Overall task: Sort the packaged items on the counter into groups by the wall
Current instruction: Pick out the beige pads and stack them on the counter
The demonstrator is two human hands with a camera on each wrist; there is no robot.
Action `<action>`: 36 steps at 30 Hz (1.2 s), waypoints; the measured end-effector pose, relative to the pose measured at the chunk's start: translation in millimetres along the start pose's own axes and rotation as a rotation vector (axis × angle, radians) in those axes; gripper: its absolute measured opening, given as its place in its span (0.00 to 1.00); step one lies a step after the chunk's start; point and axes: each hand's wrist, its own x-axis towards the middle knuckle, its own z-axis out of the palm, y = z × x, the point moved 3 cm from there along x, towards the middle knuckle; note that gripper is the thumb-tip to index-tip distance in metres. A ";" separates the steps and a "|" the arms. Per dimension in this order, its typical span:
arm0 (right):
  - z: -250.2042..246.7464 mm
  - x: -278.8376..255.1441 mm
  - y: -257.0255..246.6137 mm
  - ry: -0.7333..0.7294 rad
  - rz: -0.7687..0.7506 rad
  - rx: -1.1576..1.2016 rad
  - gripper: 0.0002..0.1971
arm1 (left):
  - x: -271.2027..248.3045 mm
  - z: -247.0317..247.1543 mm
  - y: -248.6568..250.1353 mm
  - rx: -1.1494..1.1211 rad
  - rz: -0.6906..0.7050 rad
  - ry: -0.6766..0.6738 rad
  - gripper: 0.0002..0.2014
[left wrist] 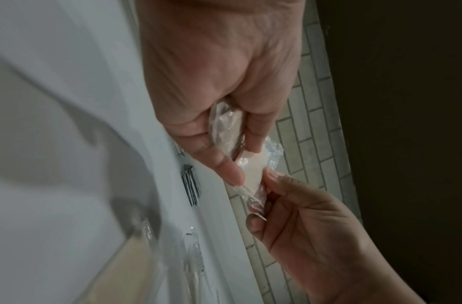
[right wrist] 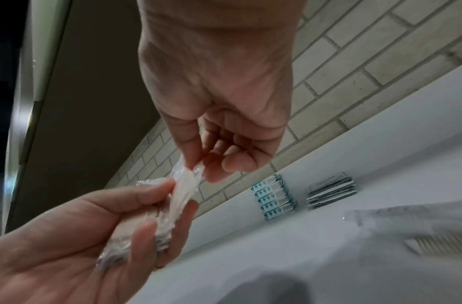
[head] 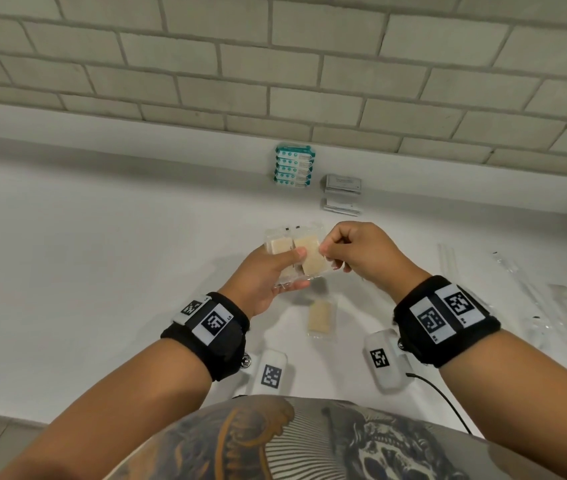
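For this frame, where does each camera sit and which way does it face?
Head: above the counter, facing down toward the wall; both forearms, wristbands, shirt show.
Left wrist: along the left hand holding the beige packets.
Right wrist: along the right hand pinching a wrapper.
All three share both hands and the packets.

The left hand (head: 268, 278) is covering the lower part of the wrapped beige bars (head: 295, 251); print on the grey sachets (head: 342, 188) is staying too small to read.
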 end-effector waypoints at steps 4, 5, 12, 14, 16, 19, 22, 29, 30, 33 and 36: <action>-0.2 0.1 -1.7 -0.044 0.033 -0.016 0.02 | -0.2 0.1 3.5 0.193 0.043 -0.032 0.09; -1.2 0.5 -3.1 -0.047 0.025 -0.020 0.03 | -0.1 0.8 4.1 0.241 0.044 -0.045 0.10; -13.1 9.4 -4.9 0.022 -0.024 -0.614 0.08 | -2.8 -2.7 -2.1 0.144 -0.035 -0.069 0.06; -16.3 9.1 5.4 -0.048 0.083 -0.393 0.09 | -2.5 -9.0 -3.4 0.004 -0.083 -0.071 0.12; -8.1 3.0 15.0 -0.156 0.182 -0.287 0.11 | -3.9 -13.4 -2.0 -0.130 -0.100 -0.112 0.16; 15.4 -2.5 32.5 -0.313 0.218 -0.498 0.06 | -5.2 -17.4 -0.2 -0.142 -0.061 -0.128 0.15; 21.1 -0.1 39.4 -0.206 0.165 -0.662 0.12 | -2.8 -22.1 -2.3 -0.099 -0.047 -0.040 0.14; 7.7 -0.9 -0.7 -0.051 0.042 0.066 0.03 | -0.5 -16.1 -3.5 -0.026 -0.034 -0.043 0.13; 8.2 -0.4 -2.3 -0.049 0.029 0.042 0.03 | 0.5 -13.7 -3.3 -0.014 -0.034 -0.057 0.14; 3.5 2.7 -3.1 0.065 -0.058 -0.081 0.04 | 1.6 -8.7 -1.5 0.022 -0.065 -0.064 0.14; -0.4 -0.3 -8.1 0.120 -0.330 -0.333 0.04 | 2.3 -11.8 -0.3 0.018 -0.163 -0.016 0.21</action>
